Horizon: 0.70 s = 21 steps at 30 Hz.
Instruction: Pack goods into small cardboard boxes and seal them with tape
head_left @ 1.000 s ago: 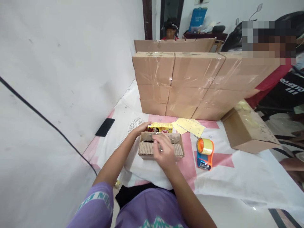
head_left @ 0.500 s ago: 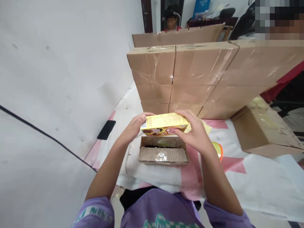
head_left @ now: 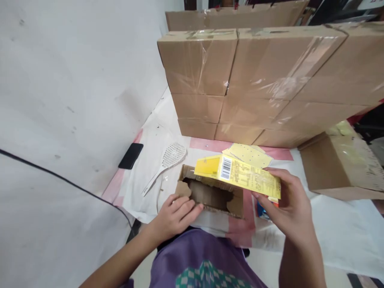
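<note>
My right hand (head_left: 289, 202) grips the right end of a yellow printed carton (head_left: 249, 176), thumb below and fingers behind it. The carton tilts over the far side of a small open cardboard box (head_left: 235, 204); a barcode shows on its upper face. My left hand (head_left: 178, 214) has its fingers over the near left edge of this box, by a torn flap, holding it. The box's inside is dark and partly hidden by the carton. Under my right hand sits a blue and red shiny thing (head_left: 264, 210), mostly covered.
A white slotted skimmer (head_left: 172, 156) and a black phone-like slab (head_left: 131, 156) lie to the left. Yellow dotted sheets (head_left: 247, 155) are behind the carton. Stacked cardboard boxes (head_left: 255, 80) form a wall at the back. An open cardboard box (head_left: 339, 164) stands right.
My left hand has let go of the yellow carton and moved down to the small box. My right hand has carried the carton right and tilted it. The small box's corrugated top is now opened.
</note>
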Motion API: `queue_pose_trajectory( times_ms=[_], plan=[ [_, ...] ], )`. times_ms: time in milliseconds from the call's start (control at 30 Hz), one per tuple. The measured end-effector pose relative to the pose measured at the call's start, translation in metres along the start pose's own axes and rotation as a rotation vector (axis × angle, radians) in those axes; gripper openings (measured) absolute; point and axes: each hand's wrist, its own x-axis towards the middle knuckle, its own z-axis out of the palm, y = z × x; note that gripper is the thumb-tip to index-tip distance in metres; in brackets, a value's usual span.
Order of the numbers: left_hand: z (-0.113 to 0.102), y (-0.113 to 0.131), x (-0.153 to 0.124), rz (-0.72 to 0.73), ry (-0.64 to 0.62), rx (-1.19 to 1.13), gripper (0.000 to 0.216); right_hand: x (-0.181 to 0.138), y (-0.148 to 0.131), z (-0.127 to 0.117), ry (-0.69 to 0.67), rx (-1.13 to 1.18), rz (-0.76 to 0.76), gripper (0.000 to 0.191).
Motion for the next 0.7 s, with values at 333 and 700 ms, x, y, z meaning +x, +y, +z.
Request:
queue_pose_trajectory(
  times_ms=[333, 700],
  plan=[
    [-0.004, 0.018, -0.022, -0.111, 0.078, -0.1, 0.016, -0.006, -0.023, 0.037, -0.538, -0.291, 0.115, 0.032],
    [-0.003, 0.02, -0.035, -0.162, 0.143, -0.217, 0.024, -0.009, -0.001, 0.068, -0.746, -0.565, -0.079, 0.032]
  ],
)
